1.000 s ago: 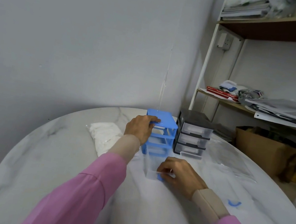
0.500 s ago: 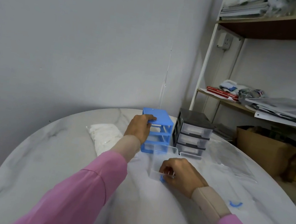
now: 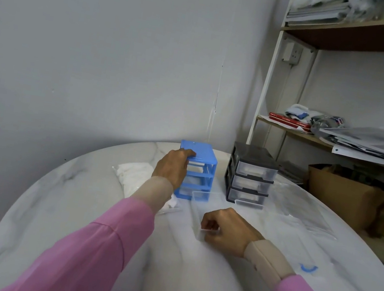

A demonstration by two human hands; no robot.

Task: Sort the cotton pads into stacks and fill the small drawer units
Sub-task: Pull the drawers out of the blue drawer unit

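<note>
Hands are both at work on the round marble table [image 3: 76, 202]: the left hand [image 3: 172, 167] is laid against the blue drawer unit [image 3: 198, 169], fingers curled over its top edge, while the right hand [image 3: 225, 231] is curled round the near end of a clear drawer [image 3: 199, 202] that lies pulled out on the tabletop, its far end just in front of the blue unit's bottom slot. Cotton pads are seen in a clear bag [image 3: 137, 179], a white heap just left of the blue unit and partly hidden by the left forearm. The black drawer unit [image 3: 250, 174] is set just right of the blue one, three clear-fronted drawers in place, something white faintly visible inside. An empty-looking clear plastic bag [image 3: 301, 210] is spread to the right, and a small blue curved piece [image 3: 308, 267] is seen near the right wrist. No writing can be read on either unit; lettering on the red book [image 3: 289, 121] on the shelf is too blurred.
</note>
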